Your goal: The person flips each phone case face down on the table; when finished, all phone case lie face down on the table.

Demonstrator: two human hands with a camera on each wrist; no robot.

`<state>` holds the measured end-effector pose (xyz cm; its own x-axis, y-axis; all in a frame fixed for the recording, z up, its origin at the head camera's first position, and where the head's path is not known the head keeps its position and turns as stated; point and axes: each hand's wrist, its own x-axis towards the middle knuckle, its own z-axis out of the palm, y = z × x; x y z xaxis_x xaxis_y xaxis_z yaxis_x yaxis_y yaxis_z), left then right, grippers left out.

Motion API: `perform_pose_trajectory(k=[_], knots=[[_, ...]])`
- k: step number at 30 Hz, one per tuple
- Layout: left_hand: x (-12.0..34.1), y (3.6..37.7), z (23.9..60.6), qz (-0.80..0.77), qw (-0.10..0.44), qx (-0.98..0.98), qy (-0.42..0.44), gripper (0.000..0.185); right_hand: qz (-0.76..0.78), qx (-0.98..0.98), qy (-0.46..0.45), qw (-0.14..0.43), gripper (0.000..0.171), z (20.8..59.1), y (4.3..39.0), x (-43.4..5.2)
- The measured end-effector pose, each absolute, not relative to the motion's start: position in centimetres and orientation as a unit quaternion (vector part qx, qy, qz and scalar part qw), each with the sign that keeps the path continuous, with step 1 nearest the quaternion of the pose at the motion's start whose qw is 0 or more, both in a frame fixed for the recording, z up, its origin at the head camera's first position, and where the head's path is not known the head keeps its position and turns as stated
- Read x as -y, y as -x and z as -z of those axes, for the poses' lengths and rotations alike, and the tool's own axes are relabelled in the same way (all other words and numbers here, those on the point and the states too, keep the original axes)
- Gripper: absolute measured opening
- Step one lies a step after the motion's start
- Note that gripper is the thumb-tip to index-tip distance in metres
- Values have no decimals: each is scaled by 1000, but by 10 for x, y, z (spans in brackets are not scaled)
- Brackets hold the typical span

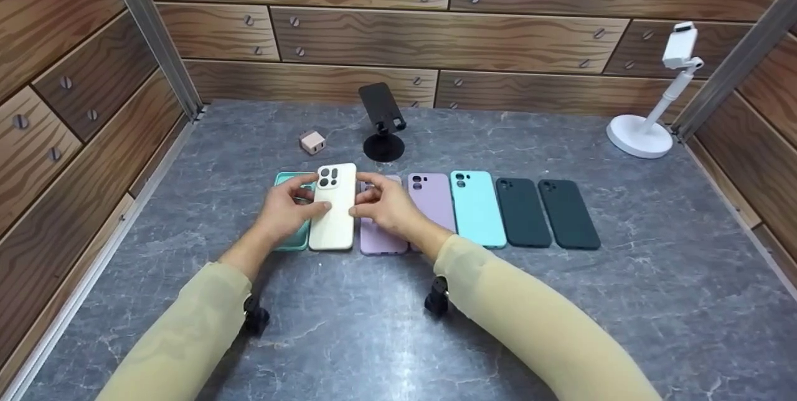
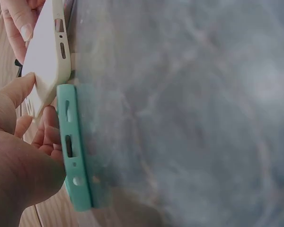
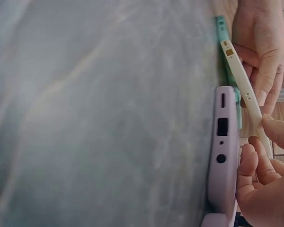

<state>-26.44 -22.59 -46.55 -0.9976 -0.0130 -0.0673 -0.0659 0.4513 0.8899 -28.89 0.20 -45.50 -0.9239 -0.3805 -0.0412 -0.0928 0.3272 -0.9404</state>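
Wood-panelled walls box in the grey marbled desk [image 1: 560,314], where I see phone cases laid in a row, seemingly for comparison. From the head camera, my left hand [image 1: 287,209] and right hand [image 1: 386,205] pinch the cream case [image 1: 334,207] by its long edges, camera cutout away from me, above the green case [image 1: 292,214] and lilac case [image 1: 378,239]. Left wrist view: thumb and fingers clamp the cream case [image 2: 49,56], tilted off the green case [image 2: 75,156]. Right wrist view: fingertips [image 3: 248,161] grip its thin edge beside the lilac case [image 3: 222,156].

A grey marbled tabletop [image 1: 622,301] sits enclosed by wood-grain panel walls [image 1: 436,33] studded with screws, evenly lit.
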Motion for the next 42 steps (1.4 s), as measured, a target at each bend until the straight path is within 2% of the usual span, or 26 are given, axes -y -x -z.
perform_pose_trajectory(k=[7, 42], knots=[[226, 265, 468, -515, 25, -857, 12, 66, 547, -812, 160, 128, 77, 459, 288, -3], [227, 266, 471, -509, 34, -860, 12, 68, 506, -836, 183, 111, 75, 463, 288, -2]])
